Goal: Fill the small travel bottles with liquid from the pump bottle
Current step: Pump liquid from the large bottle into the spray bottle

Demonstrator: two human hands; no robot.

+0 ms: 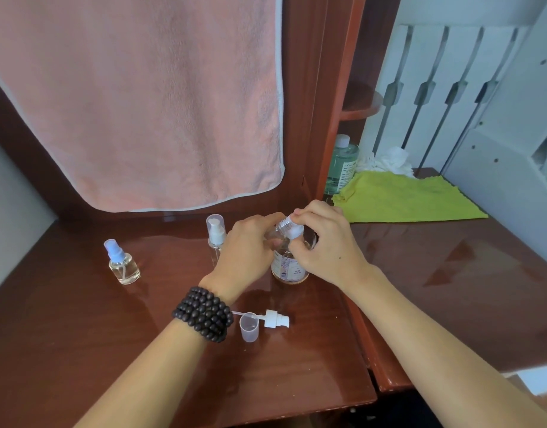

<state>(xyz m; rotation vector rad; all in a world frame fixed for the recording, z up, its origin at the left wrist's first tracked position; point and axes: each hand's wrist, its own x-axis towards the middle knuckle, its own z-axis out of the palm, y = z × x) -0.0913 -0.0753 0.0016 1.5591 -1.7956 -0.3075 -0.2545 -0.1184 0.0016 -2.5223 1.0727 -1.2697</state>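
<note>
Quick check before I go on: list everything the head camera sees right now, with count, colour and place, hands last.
Small spray bottle: 1, clear with pale blue top, table left.
Capped pump bottle: 1, clear, white pump, behind left hand.
Large labelled bottle: 1, clear, standing below the hands.
Held small bottle: 1, clear with threaded neck, tilted between both hands.
Loose pump head: 1, white, lying near the front of the table.
Loose cap: 1, translucent, beside pump head.
Towel: 1, pink, hanging behind.
Cloth: 1, yellow-green, right shelf.
Green bottle: 1, white cap, back right.
White wad: 1, behind cloth.
Table: 1, reddish-brown.
Bead bracelet: 1, dark, left wrist.
Left hand: grips held bottle.
Right hand: pinches its neck end.
</note>
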